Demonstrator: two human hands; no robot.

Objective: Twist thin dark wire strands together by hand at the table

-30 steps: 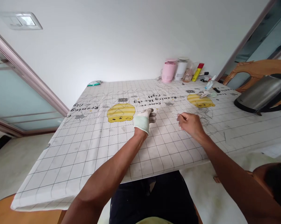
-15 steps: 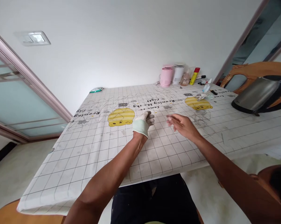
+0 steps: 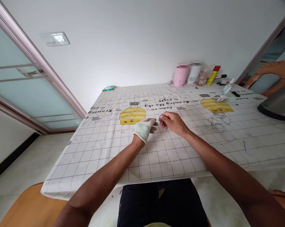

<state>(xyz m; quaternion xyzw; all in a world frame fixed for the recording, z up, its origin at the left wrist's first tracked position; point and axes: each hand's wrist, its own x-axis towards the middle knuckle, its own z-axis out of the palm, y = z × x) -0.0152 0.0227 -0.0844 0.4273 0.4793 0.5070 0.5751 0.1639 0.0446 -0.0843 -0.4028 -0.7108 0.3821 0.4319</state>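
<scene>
My left hand (image 3: 145,128) wears a pale glove and is held over the checked tablecloth (image 3: 104,157), just in front of a printed yellow bear. Its thumb and fingers are pressed together; whatever is between them is too fine to make out. Close by on the right, my bare right hand (image 3: 174,123) is closed in a pinch, its fingertips a small gap away from the glove. I cannot see what that pinch holds. A loose tangle of thin grey wire (image 3: 218,121) lies on the cloth to the right of my right hand.
Along the wall stand a pink cylinder (image 3: 181,75), a white cylinder (image 3: 194,73), a pinkish bottle (image 3: 202,78) and a yellow can (image 3: 212,76). Another glove (image 3: 227,98) lies near a small spray bottle (image 3: 228,86). A metal kettle (image 3: 278,104) is at right, a green packet (image 3: 109,88) at back left.
My right hand has moved left towards my gloved hand, and its fingers have closed into a pinch. My left hand has turned a little. The view has shifted to the left.
</scene>
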